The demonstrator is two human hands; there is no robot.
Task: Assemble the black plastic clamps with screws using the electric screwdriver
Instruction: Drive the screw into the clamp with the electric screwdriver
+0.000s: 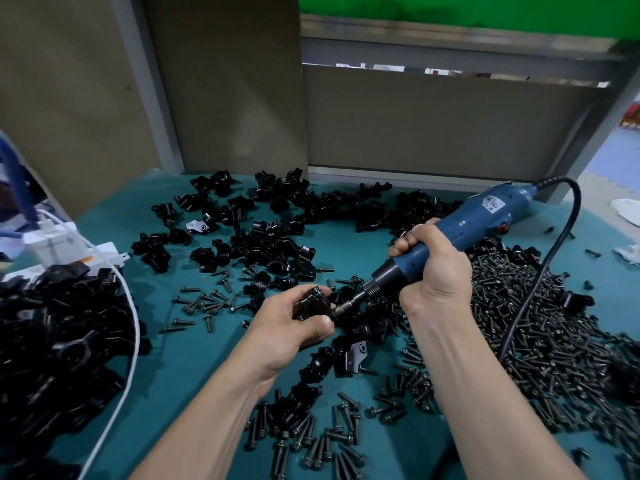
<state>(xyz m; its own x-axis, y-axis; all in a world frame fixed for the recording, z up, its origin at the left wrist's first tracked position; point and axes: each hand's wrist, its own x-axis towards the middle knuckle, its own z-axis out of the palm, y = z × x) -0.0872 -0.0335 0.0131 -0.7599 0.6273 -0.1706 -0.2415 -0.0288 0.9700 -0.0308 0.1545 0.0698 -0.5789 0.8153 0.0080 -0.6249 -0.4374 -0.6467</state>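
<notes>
Clamp (pixel 313 304) in left hand (pixel 294 327) | screwdriver (pixel 474 226) right hand (pixel 438 271) | screws (pixel 554 341), clamps (pixel 277 216) strewn around

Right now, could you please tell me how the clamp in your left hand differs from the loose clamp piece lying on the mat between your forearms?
The held clamp is gripped by the left hand above the teal mat; the loose clamp piece lies on it, untouched by either hand. The electric screwdriver, in the right hand, has its bit at the held clamp; no tool touches the loose clamp piece. Both are black plastic.
</notes>
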